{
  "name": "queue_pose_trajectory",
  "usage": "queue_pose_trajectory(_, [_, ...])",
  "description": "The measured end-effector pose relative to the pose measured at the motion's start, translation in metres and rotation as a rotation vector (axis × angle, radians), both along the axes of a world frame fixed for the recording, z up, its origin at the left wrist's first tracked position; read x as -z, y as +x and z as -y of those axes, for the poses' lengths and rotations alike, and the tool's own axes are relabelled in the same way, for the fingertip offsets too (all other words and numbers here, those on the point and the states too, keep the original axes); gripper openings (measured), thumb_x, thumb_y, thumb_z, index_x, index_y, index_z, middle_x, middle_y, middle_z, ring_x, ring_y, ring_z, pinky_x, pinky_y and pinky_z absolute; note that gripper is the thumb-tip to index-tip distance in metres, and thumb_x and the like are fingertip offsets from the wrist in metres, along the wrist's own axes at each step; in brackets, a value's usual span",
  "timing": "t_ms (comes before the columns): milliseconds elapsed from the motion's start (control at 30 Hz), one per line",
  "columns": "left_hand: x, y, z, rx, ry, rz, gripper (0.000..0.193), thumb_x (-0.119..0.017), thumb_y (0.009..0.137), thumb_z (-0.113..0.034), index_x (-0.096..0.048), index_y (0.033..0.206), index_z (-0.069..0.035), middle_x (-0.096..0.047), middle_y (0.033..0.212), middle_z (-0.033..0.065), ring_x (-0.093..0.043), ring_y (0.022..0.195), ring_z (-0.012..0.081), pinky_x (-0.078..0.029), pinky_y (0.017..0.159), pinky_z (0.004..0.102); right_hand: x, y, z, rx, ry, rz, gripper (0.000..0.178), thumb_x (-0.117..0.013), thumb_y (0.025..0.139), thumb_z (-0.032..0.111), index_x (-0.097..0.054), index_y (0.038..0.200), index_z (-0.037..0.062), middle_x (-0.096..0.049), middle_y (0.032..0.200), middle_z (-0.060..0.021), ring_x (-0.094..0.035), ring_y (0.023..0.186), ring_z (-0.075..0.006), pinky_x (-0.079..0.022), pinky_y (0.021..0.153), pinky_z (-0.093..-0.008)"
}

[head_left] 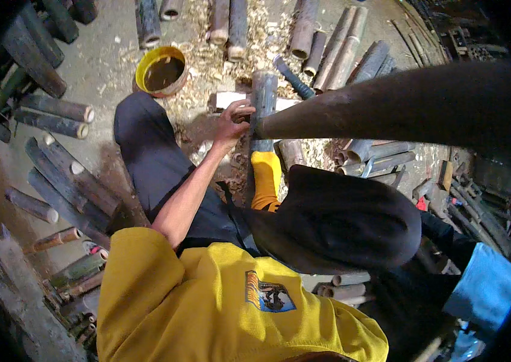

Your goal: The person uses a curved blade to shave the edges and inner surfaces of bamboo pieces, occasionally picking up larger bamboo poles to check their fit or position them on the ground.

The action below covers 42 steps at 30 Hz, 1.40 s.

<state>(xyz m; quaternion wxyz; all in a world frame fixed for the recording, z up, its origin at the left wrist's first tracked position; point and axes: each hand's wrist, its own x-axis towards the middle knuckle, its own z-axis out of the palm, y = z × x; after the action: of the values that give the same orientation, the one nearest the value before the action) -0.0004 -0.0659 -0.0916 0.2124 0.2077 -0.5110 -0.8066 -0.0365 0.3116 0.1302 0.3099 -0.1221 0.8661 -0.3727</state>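
Note:
My left hand [235, 125] is beside a dark bamboo tube [264, 90]. Its fingers are loosely curled and apart from the thumb, with the tips at the tube's left side; I see nothing held in them. The tube lies lengthwise ahead of me across a pale block [231, 99]. A foot in a yellow sock [265, 175] meets its near end. From the right, a thick brown pole [388, 99] reaches over, large and close, its narrow end over the tube; whether they touch I cannot tell. My right hand is out of view.
A yellow-rimmed bowl [183, 73] with dark contents stands at the far left among wood shavings [204, 63]. Cut bamboo tubes lie on both sides, including a pale pair [341, 51] and a left-hand group [71, 175]. Blue cloth [491, 286] shows at the right.

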Motion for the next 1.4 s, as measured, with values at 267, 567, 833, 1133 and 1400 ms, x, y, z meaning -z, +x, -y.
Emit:
queue_pose_trajectory(267, [-0.053,-0.025,-0.044,-0.067,-0.354,-0.077,0.059,-0.072,0.053,-0.005,-0.05,0.108,-0.009,-0.057,0.103,0.0089,-0.052,0.103,0.0241,-0.042,0.09,0.0336,0.001,-0.099,0.213,-0.392,-0.85,0.351,0.045,-0.041,0.083,0.048,-0.052,0.099,0.0077,-0.057,0.095,-0.0129,-0.054,0.091,-0.0294,-0.036,0.084,-0.0477])
queue_pose_trajectory(567, [-0.044,-0.036,-0.046,-0.135,-0.684,-0.075,0.056,-0.076,0.046,-0.015,-0.053,0.096,-0.008,-0.057,0.093,0.0085,-0.054,0.091,0.0292,-0.041,0.081,0.0365,0.031,-0.136,0.241,-0.818,-1.069,0.42,0.051,-0.026,0.089,0.05,-0.048,0.103,0.0064,-0.056,0.1,-0.0142,-0.053,0.093,-0.0303,-0.033,0.09,-0.0517])
queue_pose_trajectory(833, [-0.113,-0.022,-0.048,0.242,-0.217,-0.13,0.06,-0.072,0.049,-0.02,-0.053,0.103,-0.006,-0.06,0.091,0.0127,-0.06,0.087,0.0267,-0.047,0.078,0.0354,-0.012,-0.129,0.257,-0.266,-1.205,0.357,0.053,-0.032,0.089,0.044,-0.042,0.123,0.0046,-0.056,0.105,-0.0207,-0.052,0.1,-0.033,-0.039,0.087,-0.0476])
queue_pose_trajectory(1133, [-0.129,-0.04,-0.027,0.149,-0.126,-0.004,0.066,-0.077,0.051,-0.018,-0.048,0.107,-0.002,-0.056,0.099,0.0083,-0.053,0.089,0.0183,-0.042,0.083,0.0316,0.067,-0.09,0.194,-0.347,-0.4,0.207,0.074,-0.068,0.065,0.006,-0.03,0.129,0.0023,-0.036,0.129,-0.0152,-0.037,0.118,-0.0259,-0.031,0.099,-0.0365])
queue_pose_trajectory(1400, [-0.144,-0.051,-0.006,0.39,-0.985,0.197,0.088,-0.075,0.061,-0.028,-0.029,0.131,-0.001,-0.033,0.126,0.0209,-0.036,0.113,0.0346,-0.027,0.099,0.0431,0.125,-0.05,0.236,0.133,-0.758,-0.04,0.101,-0.08,0.056,0.023,-0.021,0.133,-0.0023,-0.038,0.128,-0.0193,-0.035,0.121,-0.026,-0.026,0.101,-0.0346])
